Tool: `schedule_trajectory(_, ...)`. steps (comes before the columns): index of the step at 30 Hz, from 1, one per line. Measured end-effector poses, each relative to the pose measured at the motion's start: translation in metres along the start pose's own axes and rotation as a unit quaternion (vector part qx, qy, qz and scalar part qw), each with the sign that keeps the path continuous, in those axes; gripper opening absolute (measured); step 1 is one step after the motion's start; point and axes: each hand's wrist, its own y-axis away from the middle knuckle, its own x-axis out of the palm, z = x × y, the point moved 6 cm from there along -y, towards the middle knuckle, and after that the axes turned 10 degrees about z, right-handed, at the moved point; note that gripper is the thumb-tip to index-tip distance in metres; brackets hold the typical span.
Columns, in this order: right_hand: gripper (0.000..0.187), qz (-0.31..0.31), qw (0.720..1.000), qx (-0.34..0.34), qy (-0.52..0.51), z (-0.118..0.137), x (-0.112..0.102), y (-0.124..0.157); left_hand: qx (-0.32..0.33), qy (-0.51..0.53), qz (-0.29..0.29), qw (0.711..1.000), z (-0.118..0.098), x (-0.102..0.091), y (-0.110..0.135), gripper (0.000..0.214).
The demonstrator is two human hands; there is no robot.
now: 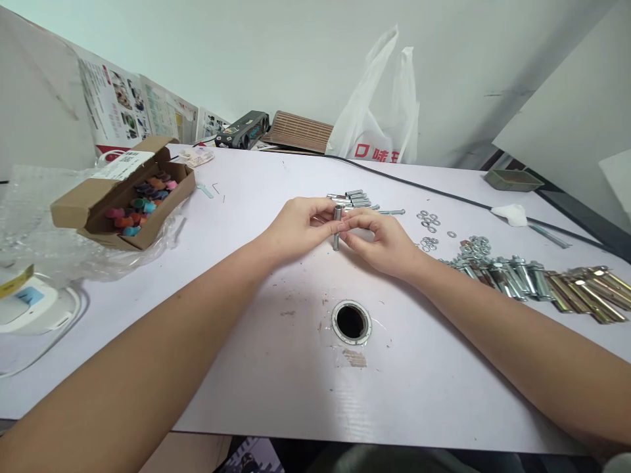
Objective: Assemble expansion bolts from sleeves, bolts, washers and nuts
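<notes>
My left hand (298,226) and my right hand (382,242) meet over the middle of the white table (276,368). Together they pinch an upright metal bolt with a sleeve (337,226), fingertips at its upper part, its lower end sticking out below. Just behind the hands lies a small pile of metal sleeves (351,198) and a loose bolt (392,212). Loose washers (430,220) lie to the right of them.
A row of assembled anchor bolts (542,279) and nuts lies at the right. An open cardboard box (123,197) with coloured pieces sits at the left on bubble wrap. A round cable hole (351,322) is in front. A white plastic bag (379,118) and black cable (444,194) are behind.
</notes>
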Motion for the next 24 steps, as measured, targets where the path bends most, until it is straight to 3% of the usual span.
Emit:
schedule_trajectory(2, 0.014, 0.033, 0.997, 0.049, 0.055, 0.003, -0.016, -0.001, -0.017, -0.044, 0.026, 0.999, 0.006, 0.002, 0.001, 0.028)
schedule_trajectory(4, 0.013, 0.073, 0.976, 0.162, 0.123, -0.003, -0.046, 0.001, -0.039, -0.094, 0.060, 0.993, 0.012, 0.006, 0.001, 0.019)
schedule_trajectory(6, 0.018, 0.077, 0.916, 0.334, 0.208, -0.019, -0.090, 0.011, -0.056, -0.134, 0.088, 0.986, 0.016, 0.009, 0.001, 0.016)
schedule_trajectory(8, 0.019, 0.076, 0.818, 0.488, 0.295, -0.040, -0.133, 0.029, -0.069, -0.143, 0.095, 0.983, 0.018, 0.009, 0.000, 0.016)
schedule_trajectory(10, 0.026, 0.087, 0.765, 0.555, 0.314, -0.062, -0.157, 0.043, -0.078, -0.146, 0.096, 0.981, 0.018, 0.007, 0.000, 0.017)
schedule_trajectory(13, 0.039, 0.120, 0.765, 0.568, 0.277, -0.093, -0.158, 0.053, -0.087, -0.165, 0.099, 0.977, 0.018, 0.002, -0.001, 0.018)
schedule_trajectory(16, 0.039, 0.125, 0.780, 0.556, 0.258, -0.109, -0.147, 0.053, -0.095, -0.165, 0.093, 0.977, 0.021, -0.002, -0.001, 0.020)
schedule_trajectory(20, 0.035, 0.112, 0.795, 0.546, 0.239, -0.108, -0.141, 0.049, -0.098, -0.144, 0.075, 0.982, 0.026, -0.005, -0.002, 0.021)
schedule_trajectory(24, 0.035, 0.088, 0.813, 0.541, 0.194, -0.099, -0.148, 0.052, -0.091, -0.149, 0.072, 0.982, 0.026, -0.006, -0.002, 0.018)
